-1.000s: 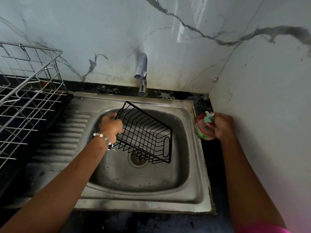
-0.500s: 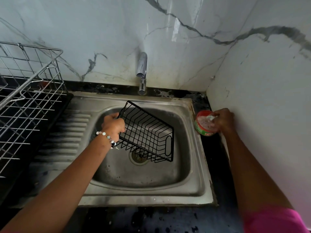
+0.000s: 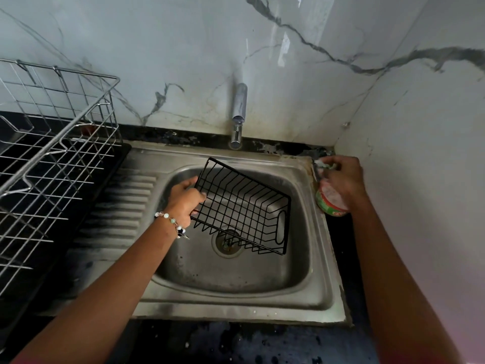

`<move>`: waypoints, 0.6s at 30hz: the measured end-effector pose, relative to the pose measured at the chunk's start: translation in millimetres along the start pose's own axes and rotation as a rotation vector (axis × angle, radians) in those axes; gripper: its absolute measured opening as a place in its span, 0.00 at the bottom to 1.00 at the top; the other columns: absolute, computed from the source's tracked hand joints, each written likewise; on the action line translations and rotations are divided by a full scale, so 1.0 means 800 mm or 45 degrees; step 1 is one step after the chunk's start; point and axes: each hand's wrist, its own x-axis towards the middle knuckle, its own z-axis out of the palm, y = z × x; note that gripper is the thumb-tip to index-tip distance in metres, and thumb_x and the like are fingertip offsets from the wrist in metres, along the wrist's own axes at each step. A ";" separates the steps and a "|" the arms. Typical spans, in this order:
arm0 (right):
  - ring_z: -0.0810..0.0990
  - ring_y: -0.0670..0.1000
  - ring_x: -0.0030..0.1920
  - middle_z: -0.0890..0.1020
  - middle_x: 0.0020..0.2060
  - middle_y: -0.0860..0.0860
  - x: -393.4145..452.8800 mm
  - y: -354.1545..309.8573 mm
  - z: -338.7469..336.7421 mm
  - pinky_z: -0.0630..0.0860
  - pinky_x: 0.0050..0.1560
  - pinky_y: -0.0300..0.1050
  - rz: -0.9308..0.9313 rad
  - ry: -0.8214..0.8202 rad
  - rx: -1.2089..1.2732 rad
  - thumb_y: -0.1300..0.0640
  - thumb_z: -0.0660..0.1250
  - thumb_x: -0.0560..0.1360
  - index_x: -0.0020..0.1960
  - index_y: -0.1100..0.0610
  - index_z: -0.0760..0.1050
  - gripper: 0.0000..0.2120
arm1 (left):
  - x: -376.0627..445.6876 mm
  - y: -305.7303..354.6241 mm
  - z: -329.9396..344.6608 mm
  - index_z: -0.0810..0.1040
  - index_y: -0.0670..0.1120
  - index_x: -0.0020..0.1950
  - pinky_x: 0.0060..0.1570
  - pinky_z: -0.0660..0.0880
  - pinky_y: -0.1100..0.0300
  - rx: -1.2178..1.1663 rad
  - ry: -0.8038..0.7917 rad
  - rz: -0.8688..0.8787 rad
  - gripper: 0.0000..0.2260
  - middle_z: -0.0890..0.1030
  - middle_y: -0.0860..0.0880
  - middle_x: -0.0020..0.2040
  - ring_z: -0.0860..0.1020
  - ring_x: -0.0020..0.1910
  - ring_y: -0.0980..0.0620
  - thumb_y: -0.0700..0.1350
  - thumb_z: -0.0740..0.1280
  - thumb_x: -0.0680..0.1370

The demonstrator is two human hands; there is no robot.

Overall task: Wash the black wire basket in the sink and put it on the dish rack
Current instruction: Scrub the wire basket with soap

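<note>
My left hand (image 3: pixel 185 200) grips the left end of the black wire basket (image 3: pixel 242 208) and holds it tilted over the steel sink (image 3: pixel 231 274), above the drain. At the sink's right rim my right hand (image 3: pixel 341 177) pinches a pale green scrubber (image 3: pixel 324 164) just above a round red and green soap tub (image 3: pixel 329 200). The silver wire dish rack (image 3: pixel 52 153) stands on the counter to the left of the sink.
A chrome tap (image 3: pixel 238 114) comes out of the marble wall behind the sink; no water runs. The ribbed drainboard (image 3: pixel 123 208) lies between basin and rack. A white wall closes in at the right. Dark speckled counter (image 3: pixel 223 342) runs along the front.
My right hand has lifted the scrubber out of the soap tub and moved it back toward the wall. The basket and my left hand have barely moved.
</note>
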 end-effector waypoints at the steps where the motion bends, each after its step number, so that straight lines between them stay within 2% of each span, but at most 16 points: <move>1: 0.81 0.54 0.51 0.82 0.52 0.54 -0.011 -0.018 0.016 0.78 0.43 0.38 -0.025 -0.163 0.145 0.69 0.72 0.69 0.49 0.52 0.82 0.14 | -0.001 0.001 -0.002 0.75 0.53 0.67 0.50 0.75 0.48 -0.023 -0.015 -0.021 0.23 0.79 0.53 0.50 0.76 0.53 0.49 0.33 0.67 0.76; 4: 0.80 0.52 0.55 0.80 0.56 0.52 -0.049 -0.057 0.070 0.80 0.52 0.48 -0.110 -0.674 0.182 0.69 0.70 0.71 0.52 0.49 0.81 0.17 | -0.007 0.004 -0.009 0.77 0.55 0.63 0.41 0.71 0.53 -0.061 -0.063 -0.086 0.17 0.79 0.53 0.50 0.75 0.54 0.45 0.40 0.68 0.77; 6: 0.79 0.50 0.56 0.80 0.57 0.52 -0.070 -0.069 0.117 0.78 0.56 0.46 -0.235 -0.917 -0.009 0.70 0.67 0.73 0.55 0.52 0.80 0.17 | -0.007 0.005 -0.013 0.78 0.55 0.61 0.39 0.71 0.54 -0.067 -0.108 -0.100 0.13 0.79 0.51 0.51 0.76 0.51 0.44 0.44 0.68 0.78; 7: 0.79 0.50 0.56 0.80 0.57 0.52 -0.075 -0.068 0.143 0.76 0.56 0.44 -0.356 -0.944 -0.184 0.70 0.65 0.74 0.57 0.54 0.80 0.17 | -0.006 0.005 -0.016 0.79 0.55 0.60 0.38 0.71 0.55 -0.062 -0.133 -0.104 0.11 0.79 0.50 0.51 0.77 0.48 0.44 0.45 0.68 0.78; 9: 0.80 0.52 0.55 0.81 0.56 0.55 -0.083 -0.066 0.188 0.75 0.56 0.43 -0.608 -0.782 -0.469 0.70 0.65 0.74 0.59 0.57 0.79 0.18 | -0.006 0.006 -0.022 0.80 0.58 0.55 0.37 0.71 0.56 -0.039 -0.186 -0.103 0.07 0.79 0.49 0.50 0.78 0.45 0.43 0.49 0.67 0.78; 12: 0.80 0.61 0.55 0.81 0.55 0.62 -0.089 -0.057 0.230 0.78 0.53 0.52 -0.884 -0.532 -0.747 0.72 0.63 0.71 0.62 0.61 0.76 0.20 | -0.005 0.008 -0.032 0.80 0.60 0.51 0.38 0.72 0.56 -0.015 -0.256 -0.086 0.04 0.80 0.49 0.53 0.79 0.46 0.40 0.53 0.66 0.78; 15: 0.80 0.63 0.54 0.81 0.52 0.65 -0.102 -0.050 0.254 0.80 0.49 0.54 -1.121 -0.468 -0.968 0.72 0.68 0.68 0.57 0.68 0.77 0.18 | -0.005 0.011 -0.037 0.80 0.59 0.52 0.38 0.72 0.56 -0.044 -0.317 -0.063 0.05 0.80 0.48 0.55 0.79 0.44 0.41 0.54 0.65 0.79; 17: 0.82 0.60 0.51 0.83 0.49 0.63 -0.115 -0.050 0.261 0.81 0.46 0.50 -1.321 -0.498 -1.033 0.70 0.72 0.63 0.52 0.67 0.81 0.17 | -0.004 0.014 -0.041 0.79 0.58 0.55 0.37 0.72 0.58 -0.070 -0.321 -0.059 0.07 0.80 0.49 0.53 0.78 0.39 0.44 0.53 0.66 0.79; 18: 0.83 0.57 0.48 0.84 0.46 0.60 -0.120 -0.048 0.263 0.80 0.44 0.46 -1.513 -0.544 -1.063 0.66 0.74 0.62 0.48 0.64 0.82 0.15 | -0.002 0.016 -0.043 0.79 0.57 0.55 0.35 0.71 0.59 -0.078 -0.317 -0.063 0.07 0.80 0.49 0.50 0.78 0.36 0.47 0.52 0.65 0.79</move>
